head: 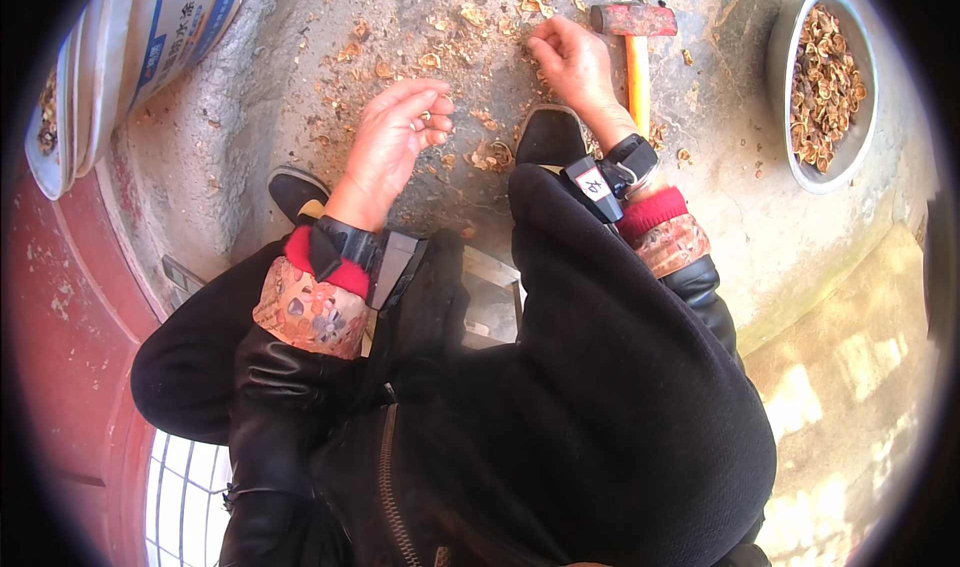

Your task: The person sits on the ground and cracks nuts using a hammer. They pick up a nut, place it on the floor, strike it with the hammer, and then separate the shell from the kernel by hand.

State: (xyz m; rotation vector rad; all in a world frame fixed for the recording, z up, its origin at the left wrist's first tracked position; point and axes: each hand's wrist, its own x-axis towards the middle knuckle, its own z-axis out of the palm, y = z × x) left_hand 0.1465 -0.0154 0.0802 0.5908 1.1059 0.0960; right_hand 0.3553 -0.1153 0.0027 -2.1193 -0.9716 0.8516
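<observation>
My left hand (397,136) is held palm up over the concrete floor, its fingers curled around small pale brown pieces, perhaps bits of nut. My right hand (574,61) is near the floor beside the hammer, with thumb and fingertips closed together; whether something is pinched between them cannot be seen. A sledge hammer (637,72) with a worn red head and a wooden handle lies just to the right of it, the handle's lower end hidden behind my wrist. Broken nut shells (491,154) are scattered on the floor around both hands.
A metal bowl (786,94) at the right holds many nut shells (825,87). Stacked plastic buckets (142,64) stand at the upper left, with shell bits in the top one. My black shoes (551,136) rest on the floor close to the hands. A red painted surface (67,282) is at the left.
</observation>
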